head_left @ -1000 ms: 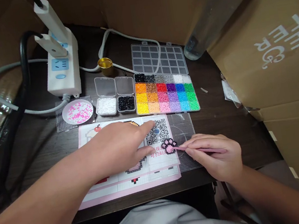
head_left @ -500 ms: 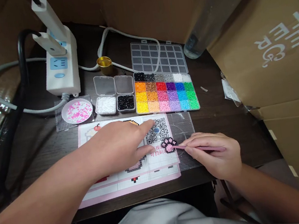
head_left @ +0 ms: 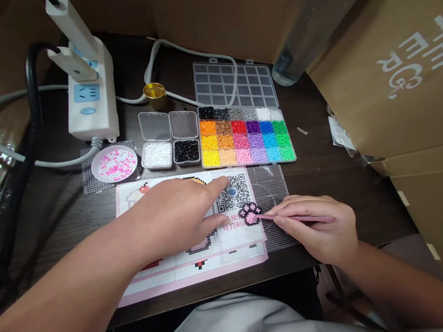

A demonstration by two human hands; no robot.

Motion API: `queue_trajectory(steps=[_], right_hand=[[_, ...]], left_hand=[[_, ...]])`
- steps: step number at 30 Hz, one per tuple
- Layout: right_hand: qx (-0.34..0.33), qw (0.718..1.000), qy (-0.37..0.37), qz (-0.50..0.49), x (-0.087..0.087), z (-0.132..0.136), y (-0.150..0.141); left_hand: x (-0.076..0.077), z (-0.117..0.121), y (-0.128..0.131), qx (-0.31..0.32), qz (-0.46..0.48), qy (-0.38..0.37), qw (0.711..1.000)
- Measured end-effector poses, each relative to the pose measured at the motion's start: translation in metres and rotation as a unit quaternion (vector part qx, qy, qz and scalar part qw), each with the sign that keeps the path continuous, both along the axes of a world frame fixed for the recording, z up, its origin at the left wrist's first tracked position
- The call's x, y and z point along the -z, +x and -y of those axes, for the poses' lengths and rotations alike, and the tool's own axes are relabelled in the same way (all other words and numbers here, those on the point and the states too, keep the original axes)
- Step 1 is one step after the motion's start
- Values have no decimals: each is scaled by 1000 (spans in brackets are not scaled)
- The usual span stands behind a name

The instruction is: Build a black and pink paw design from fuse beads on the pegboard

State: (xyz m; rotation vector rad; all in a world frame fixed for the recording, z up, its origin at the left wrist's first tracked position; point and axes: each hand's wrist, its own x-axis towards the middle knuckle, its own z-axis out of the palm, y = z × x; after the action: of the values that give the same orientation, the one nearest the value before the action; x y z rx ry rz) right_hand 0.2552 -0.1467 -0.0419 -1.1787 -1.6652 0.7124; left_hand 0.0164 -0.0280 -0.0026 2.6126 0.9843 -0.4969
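Note:
Pink tweezers (head_left: 307, 219) are pinched in my right hand (head_left: 323, 226), with their tips at a paw-shaped bead piece (head_left: 250, 214) in black and pink. The paw lies on a clear pegboard (head_left: 272, 192) that overlaps the printed pattern sheets (head_left: 171, 280). My left hand (head_left: 178, 213) rests over the sheets, thumb and index finger apart, next to the QR code (head_left: 235, 192). Its other fingers are hidden beneath the hand. Whether a bead sits between the tweezer tips is too small to tell.
Behind the sheets stand a bead box of many colours (head_left: 246, 135), a white bead case (head_left: 157, 155), a black bead case (head_left: 186, 151) and a dish of pink and white beads (head_left: 114, 164). A power strip (head_left: 92, 96), gold cup (head_left: 155, 94) and clear bottle (head_left: 309, 27) stand farther back.

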Motion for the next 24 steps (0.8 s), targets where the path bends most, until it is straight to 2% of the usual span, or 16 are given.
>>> queue_trajectory(steps=[24], right_hand=[[17, 1000, -1, -2, -8, -3, -5]], left_hand=[[-3, 0, -1, -1, 4, -3, 1000]])
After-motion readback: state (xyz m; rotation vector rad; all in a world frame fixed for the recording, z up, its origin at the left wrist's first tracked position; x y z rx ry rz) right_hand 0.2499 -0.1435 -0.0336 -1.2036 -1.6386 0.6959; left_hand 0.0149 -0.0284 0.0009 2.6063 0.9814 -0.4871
